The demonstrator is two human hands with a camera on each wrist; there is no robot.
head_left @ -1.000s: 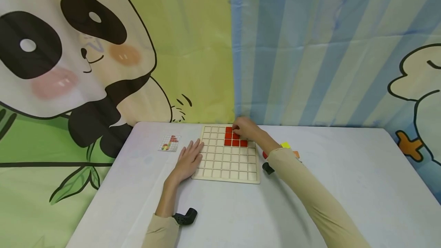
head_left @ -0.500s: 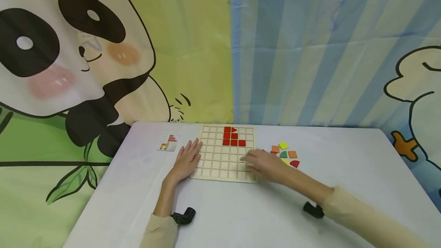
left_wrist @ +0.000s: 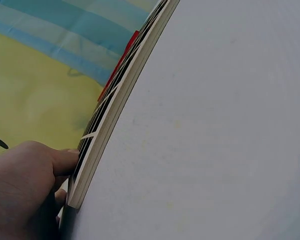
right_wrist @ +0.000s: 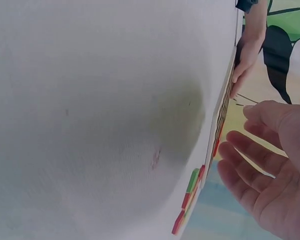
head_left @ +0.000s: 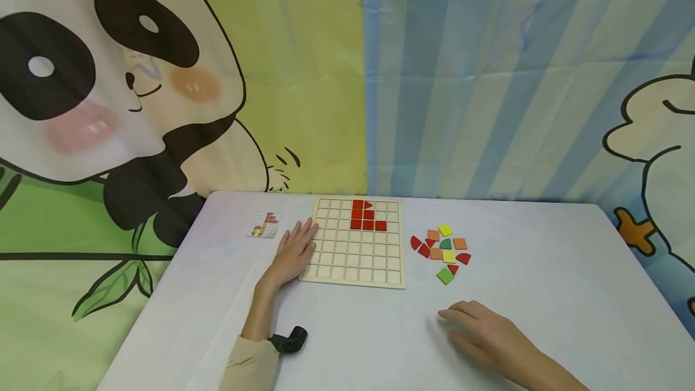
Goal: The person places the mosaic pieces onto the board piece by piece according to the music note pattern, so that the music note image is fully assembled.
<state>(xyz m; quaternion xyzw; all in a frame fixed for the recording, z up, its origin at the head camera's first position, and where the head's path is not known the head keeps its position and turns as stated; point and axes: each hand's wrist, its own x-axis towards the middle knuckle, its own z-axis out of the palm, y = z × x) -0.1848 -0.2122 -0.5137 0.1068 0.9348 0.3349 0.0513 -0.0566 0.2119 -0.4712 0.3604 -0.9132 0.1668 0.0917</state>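
My left hand point(head_left: 293, 252) lies on the table at the left edge of a pale wooden grid board point(head_left: 347, 261), fingers extended and touching its rim. Up close in the left wrist view, the thumb of that hand point(left_wrist: 29, 175) rests at the board's edge. Several red square tiles point(head_left: 368, 215) and a red triangle point(head_left: 368, 205) sit in the board's far rows. My right hand point(head_left: 488, 336) hovers over the front right of the table, holding nothing. Its fingers are loosely bent and spread apart in the right wrist view, with the palm point(right_wrist: 285, 195) showing.
Right of the board lie loose flat pieces, among them an orange square point(head_left: 460, 244), a green square point(head_left: 445, 276), a yellow square point(head_left: 446, 230) and a red quarter-round point(head_left: 463, 258). A small pattern card point(head_left: 265, 225) lies left of the board. A printed curtain point(head_left: 304, 107) hangs behind the table.
My right hand has left the board's far rows, where the red triangle now shows, and has swept back past the loose pieces to the front right. The left hand stays put.
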